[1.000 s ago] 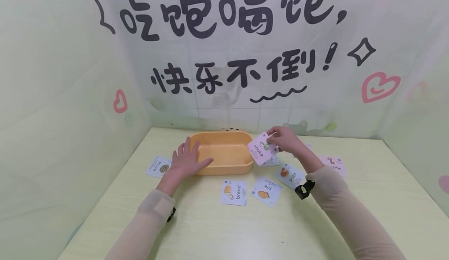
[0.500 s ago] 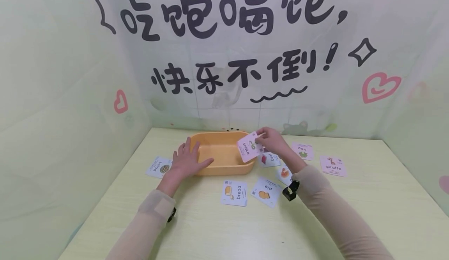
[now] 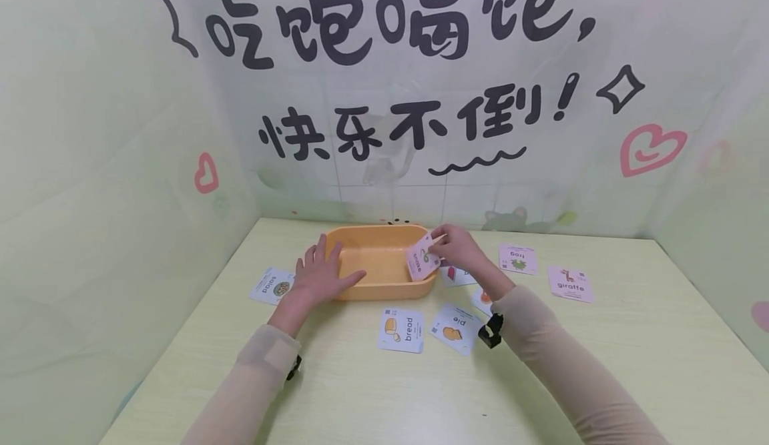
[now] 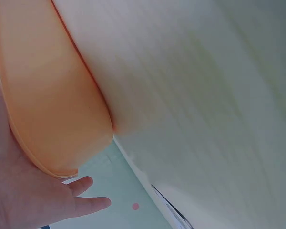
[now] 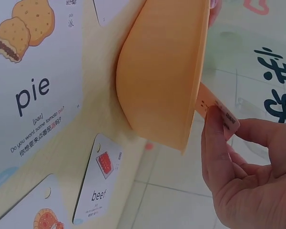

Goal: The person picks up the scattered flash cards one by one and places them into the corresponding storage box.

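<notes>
Pinched between thumb and fingers of my right hand (image 3: 459, 248) is a pink snake card (image 3: 423, 259), tilted, its lower part inside the right end of an orange basin (image 3: 366, 291). In the right wrist view the card (image 5: 218, 110) shows above the basin's rim, and the rest is hidden behind the wall. My left hand (image 3: 317, 275) lies over the basin's left end with fingers spread. The left wrist view has this hand (image 4: 33, 195) against the basin's rim (image 4: 35, 164).
Around the basin lie cards: salad (image 3: 273, 286) at left, bread (image 3: 400, 330) and pie (image 3: 454, 329) in front, beef (image 3: 459, 276) and a partly covered pizza card (image 3: 482, 300) at right. Farther right are frog (image 3: 518, 259) and giraffe (image 3: 571, 283). A printed curtain (image 3: 390, 198) stands behind.
My right hand has carried the snake card leftward and down, from beside the basin into its right end. The frog card has come into full view. My left hand has stayed put.
</notes>
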`<state>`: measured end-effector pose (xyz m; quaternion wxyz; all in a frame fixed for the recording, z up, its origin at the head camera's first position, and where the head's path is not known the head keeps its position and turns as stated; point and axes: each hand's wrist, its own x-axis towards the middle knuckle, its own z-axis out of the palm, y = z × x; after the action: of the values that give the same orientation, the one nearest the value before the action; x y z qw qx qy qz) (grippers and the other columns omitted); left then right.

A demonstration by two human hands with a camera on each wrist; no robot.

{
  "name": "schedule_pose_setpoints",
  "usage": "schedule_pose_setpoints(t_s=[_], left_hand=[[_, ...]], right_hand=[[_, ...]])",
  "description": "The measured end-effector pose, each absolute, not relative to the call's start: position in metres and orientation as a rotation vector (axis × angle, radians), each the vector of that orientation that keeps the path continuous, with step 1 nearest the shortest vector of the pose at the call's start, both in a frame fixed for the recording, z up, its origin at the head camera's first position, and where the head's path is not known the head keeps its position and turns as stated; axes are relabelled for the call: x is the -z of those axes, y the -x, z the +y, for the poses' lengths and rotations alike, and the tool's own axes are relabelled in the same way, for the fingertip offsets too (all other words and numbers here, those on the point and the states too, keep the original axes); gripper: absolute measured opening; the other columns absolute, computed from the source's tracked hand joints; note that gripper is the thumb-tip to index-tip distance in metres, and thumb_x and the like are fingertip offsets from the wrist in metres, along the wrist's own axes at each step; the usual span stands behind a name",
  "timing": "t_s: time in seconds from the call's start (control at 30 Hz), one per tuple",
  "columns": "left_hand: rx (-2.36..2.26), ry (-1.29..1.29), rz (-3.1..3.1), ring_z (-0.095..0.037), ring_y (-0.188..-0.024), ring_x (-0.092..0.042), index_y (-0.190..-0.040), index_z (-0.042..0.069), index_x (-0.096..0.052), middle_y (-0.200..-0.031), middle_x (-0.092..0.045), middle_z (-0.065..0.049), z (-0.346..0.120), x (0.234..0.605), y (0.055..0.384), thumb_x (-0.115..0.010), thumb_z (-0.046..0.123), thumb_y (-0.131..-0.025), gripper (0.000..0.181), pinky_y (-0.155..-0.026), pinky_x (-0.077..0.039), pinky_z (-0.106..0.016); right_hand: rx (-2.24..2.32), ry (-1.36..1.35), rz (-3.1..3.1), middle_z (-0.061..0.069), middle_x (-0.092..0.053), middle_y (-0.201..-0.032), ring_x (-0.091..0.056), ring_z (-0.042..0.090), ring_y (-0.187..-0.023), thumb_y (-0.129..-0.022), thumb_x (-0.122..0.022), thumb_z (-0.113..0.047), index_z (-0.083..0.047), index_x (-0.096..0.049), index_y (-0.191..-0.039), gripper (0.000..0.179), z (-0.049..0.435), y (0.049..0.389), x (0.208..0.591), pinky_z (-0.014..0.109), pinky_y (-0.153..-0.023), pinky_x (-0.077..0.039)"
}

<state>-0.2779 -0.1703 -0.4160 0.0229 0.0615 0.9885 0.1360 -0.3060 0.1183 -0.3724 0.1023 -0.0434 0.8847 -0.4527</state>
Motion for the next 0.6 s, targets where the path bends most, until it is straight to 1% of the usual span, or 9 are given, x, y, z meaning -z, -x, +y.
schedule_pose_setpoints(t_s=[0.2,0.37,0.6], left_hand=[[-0.44,-0.188,3.059,-0.051,-0.15,-0.014,-0.16,0.009,-0.02,-0.167,0.002,-0.024,-0.1702,0.4155,0.2773,-0.049,0.071,-0.09,0.098,-0.117,-0.016,-0.072],[-0.434,-0.184,3.058,-0.05,-0.15,-0.014,-0.16,0.009,-0.02,-0.167,0.002,-0.023,-0.1698,0.4148,0.2772,-0.048,0.072,-0.089,0.098,-0.116,-0.016,-0.072],[-0.436,-0.172,3.058,-0.051,-0.15,-0.014,-0.16,0.009,-0.019,-0.167,0.001,-0.024,-0.1683,0.4124,0.2754,-0.049,0.071,-0.089,0.099,-0.116,-0.016,-0.072]], right_hand=[[1.369,0.125,2.549,0.023,-0.066,-0.112,-0.073,0.027,-0.091,-0.095,-0.06,-0.006,0.004,-0.054,-0.131,0.037,0.1187,0.3055,0.3737,0.043,-0.089,-0.059],[1.376,0.114,2.526,0.023,-0.066,-0.112,-0.072,0.026,-0.092,-0.095,-0.06,-0.005,0.005,-0.052,-0.133,0.04,0.1203,0.3049,0.3749,0.044,-0.09,-0.059],[1.383,0.157,2.531,0.023,-0.067,-0.11,-0.071,0.027,-0.094,-0.095,-0.059,-0.004,0.005,-0.053,-0.131,0.038,0.1246,0.3038,0.3763,0.044,-0.089,-0.059]])
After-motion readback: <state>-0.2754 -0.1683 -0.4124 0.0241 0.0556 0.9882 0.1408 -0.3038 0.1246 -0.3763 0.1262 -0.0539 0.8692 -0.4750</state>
